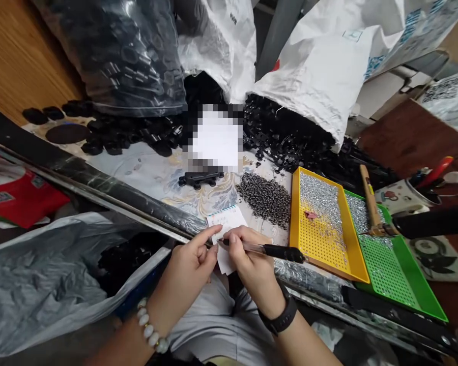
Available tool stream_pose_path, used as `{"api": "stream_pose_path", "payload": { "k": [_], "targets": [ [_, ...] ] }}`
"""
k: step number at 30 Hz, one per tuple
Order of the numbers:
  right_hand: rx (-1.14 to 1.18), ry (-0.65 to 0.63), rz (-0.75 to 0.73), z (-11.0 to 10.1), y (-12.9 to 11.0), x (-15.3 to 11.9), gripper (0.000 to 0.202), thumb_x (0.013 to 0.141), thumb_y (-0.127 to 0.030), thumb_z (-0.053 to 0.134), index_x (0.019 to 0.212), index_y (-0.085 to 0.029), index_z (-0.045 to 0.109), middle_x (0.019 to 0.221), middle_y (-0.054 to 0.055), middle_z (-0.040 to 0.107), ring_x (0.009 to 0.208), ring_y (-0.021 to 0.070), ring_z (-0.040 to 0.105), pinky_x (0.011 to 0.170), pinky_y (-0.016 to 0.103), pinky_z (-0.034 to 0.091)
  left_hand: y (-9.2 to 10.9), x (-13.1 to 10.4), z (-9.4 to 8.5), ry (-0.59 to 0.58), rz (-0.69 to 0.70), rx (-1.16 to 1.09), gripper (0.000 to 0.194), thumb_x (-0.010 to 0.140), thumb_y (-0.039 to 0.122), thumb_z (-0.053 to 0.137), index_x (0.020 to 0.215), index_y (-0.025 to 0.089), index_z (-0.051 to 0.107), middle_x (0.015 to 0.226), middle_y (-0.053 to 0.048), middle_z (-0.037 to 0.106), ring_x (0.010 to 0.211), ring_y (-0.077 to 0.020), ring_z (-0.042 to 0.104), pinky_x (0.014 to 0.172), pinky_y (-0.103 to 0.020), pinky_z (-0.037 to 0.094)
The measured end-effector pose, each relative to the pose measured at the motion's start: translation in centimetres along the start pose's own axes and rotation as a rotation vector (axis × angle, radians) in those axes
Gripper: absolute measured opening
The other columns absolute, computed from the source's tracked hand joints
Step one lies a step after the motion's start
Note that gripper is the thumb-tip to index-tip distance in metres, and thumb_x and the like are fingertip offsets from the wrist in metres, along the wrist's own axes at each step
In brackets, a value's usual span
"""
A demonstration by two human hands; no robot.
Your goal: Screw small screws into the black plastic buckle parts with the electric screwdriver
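A small spiral notepad (pixel 226 217) with handwriting on its page lies at the table's near edge. My left hand (pixel 193 259) is at its left side, index finger stretched over the page, the other fingers curled and the thumb at the paper's edge. It seems to hold the notepad, though the curled fingers are partly hidden. In my right hand (pixel 254 259) is a black pen (pixel 282 252), gripped between thumb and fingers, its tip pointing left at the page. Whether the tip touches the paper is hard to tell. Just beyond the notepad is a pile of small dark metal parts (pixel 265 198).
To the right stand a yellow tray (pixel 320 244) and a green tray (pixel 389 272) with small silvery parts; a hammer (pixel 370 198) rests on the green one. White sacks (pixel 313 76) and black plastic pieces (pixel 286 132) line the back. A lined bin (pixel 61 269) is at lower left.
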State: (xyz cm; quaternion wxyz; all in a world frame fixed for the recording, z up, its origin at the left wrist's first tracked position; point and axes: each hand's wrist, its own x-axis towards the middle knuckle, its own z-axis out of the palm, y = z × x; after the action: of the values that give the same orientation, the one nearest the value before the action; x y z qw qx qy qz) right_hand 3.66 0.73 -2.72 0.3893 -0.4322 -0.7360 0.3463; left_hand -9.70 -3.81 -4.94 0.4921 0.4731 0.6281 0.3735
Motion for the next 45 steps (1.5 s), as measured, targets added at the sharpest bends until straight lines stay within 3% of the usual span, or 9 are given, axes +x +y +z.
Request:
{"api": "stream_pose_path", "payload": {
  "k": [13, 45],
  "targets": [
    [-0.106, -0.048, -0.014, 0.33, -0.23, -0.07, 0.022, 0.089, -0.024, 0.045, 0.075, -0.016, 0.06, 0.068, 0.001, 0.06, 0.063, 0.0113, 0.055, 0.062, 0.024, 0.041, -0.38, 0.28, -0.51, -0.012, 0.018, 0.035, 0.041, 0.082, 0.034, 0.046, 0.121, 0.023, 0.054, 0.047, 0.009, 0.035, 0.042, -0.0083, 0.04, 0.044, -0.02, 0.031],
    [-0.133, -0.04, -0.064, 0.25, -0.47, 0.11, 0.023, 0.088, -0.021, 0.044, 0.07, -0.015, 0.058, 0.062, 0.001, 0.058, 0.059, 0.0099, 0.053, 0.059, 0.022, 0.04, -0.42, 0.37, -0.77, -0.029, 0.019, 0.053, 0.043, 0.082, 0.034, 0.046, 0.123, 0.022, 0.053, 0.046, 0.009, 0.035, 0.041, -0.0086, 0.039, 0.044, -0.02, 0.031]
  ]
}}
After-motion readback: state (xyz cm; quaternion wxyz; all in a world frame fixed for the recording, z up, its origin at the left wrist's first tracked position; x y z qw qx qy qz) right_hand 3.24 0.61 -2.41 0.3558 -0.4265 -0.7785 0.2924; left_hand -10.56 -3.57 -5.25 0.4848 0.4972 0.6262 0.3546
